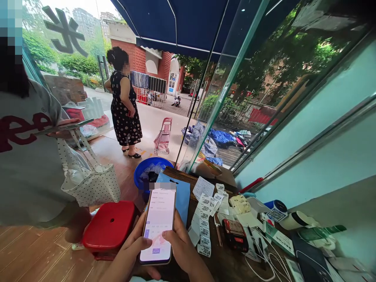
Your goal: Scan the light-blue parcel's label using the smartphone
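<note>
Strip of white paper labels [205, 225], lower centre right: black numerals 3028, 3029, 3030, 3031, 3032, 3033, 3034, with barcodes. Loose small white paper labels [220, 187] above it: 3009 and 3005 legible; others overlapped, only parts such as "014" and "15" showing. Grey cloth top [35, 172], left edge: large red letters "ee", remainder cut off, with small ® mark. Clear glass pane, upper left: one large dark character [65, 30], reading uncertain. Slim rectangular smartphone with lit pale screen [158, 231], lower centre: text too small to read.
</note>
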Tool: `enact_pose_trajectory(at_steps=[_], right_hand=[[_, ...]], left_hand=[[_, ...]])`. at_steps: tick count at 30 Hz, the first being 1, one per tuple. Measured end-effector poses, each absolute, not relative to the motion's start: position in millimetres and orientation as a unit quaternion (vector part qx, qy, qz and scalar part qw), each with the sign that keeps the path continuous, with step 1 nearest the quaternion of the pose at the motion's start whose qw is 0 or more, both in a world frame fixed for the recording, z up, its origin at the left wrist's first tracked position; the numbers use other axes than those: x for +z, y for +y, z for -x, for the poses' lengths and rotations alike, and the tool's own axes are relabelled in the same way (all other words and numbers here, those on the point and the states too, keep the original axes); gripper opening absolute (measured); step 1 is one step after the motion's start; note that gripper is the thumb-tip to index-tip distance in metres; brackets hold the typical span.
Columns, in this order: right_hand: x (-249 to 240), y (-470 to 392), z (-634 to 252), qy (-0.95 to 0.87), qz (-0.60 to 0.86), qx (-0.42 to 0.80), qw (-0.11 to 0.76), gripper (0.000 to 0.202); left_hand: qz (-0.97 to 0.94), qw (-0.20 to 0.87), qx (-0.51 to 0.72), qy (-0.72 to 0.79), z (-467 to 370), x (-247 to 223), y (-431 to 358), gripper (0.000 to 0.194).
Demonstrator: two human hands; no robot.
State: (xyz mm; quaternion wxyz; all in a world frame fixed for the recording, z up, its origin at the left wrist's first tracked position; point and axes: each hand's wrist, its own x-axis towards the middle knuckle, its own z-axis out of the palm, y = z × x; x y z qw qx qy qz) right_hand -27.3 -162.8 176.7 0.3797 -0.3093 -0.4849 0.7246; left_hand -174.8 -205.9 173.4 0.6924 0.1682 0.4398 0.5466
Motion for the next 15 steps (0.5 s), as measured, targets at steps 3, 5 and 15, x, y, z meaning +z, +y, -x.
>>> enact_pose_trajectory(at_steps=[3,5,15], right_hand=[[174.7,-162.6,27.5,-0.479,0.296,0.733,0.380,0.060],[172.7,-162.6,27.6,-0.480,0.293,0.737,0.376,0.061],[170.6,-162.5,24.2,-0.483,0.292,0.739,0.368,0.067]], left_hand=[[-0.176,0.707,0.547,0.411,176.9,166.7,-201.8,0.086],[-0.196,0.710,0.555,0.386,177.4,161.3,-198.6,0.083],[-0.217,0.667,0.590,0.399,176.7,151.6,-187.7,0.075]])
